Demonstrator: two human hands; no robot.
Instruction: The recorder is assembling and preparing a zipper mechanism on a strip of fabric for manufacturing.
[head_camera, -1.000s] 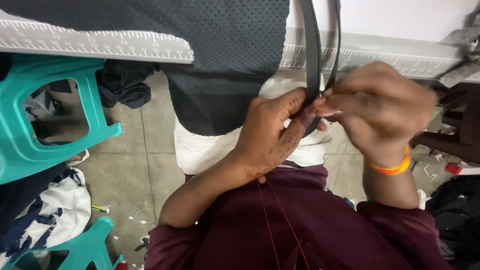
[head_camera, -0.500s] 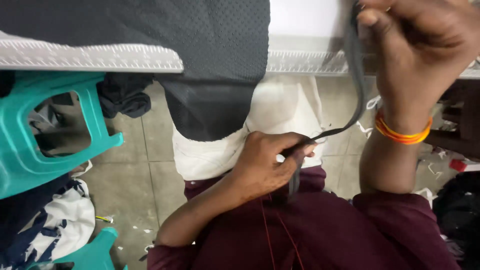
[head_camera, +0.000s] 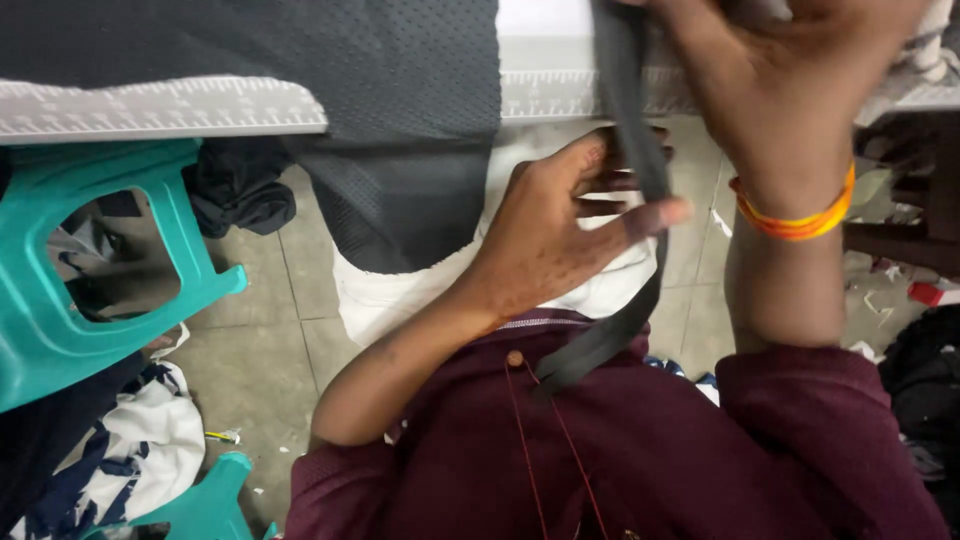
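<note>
While the dark perforated mesh fabric (head_camera: 400, 120) hung over the near edge of the white table with its printed ruler strip (head_camera: 150, 110), the person in the maroon shirt (head_camera: 650, 460) sat close against that edge, working a long dark grey fabric strip (head_camera: 645, 180). The strip ran from the table edge at the top down across the lap, its loose end lying on the shirt. A teal plastic stool (head_camera: 60, 300) stood on the tiled floor to the left, with crumpled white and navy cloth (head_camera: 130, 440) below it. The right hand (head_camera: 780, 90), an orange bangle (head_camera: 795, 220) on its wrist, held the strip's upper end high near the table edge; how its grip closed I could not tell, as the fingertips left the view. The left hand (head_camera: 560, 230) had its fingers loosely spread, the strip sliding between them rather than pinched. The work appeared to be drawing the strip straight, and the left grip would likely need to close lower down.
</note>
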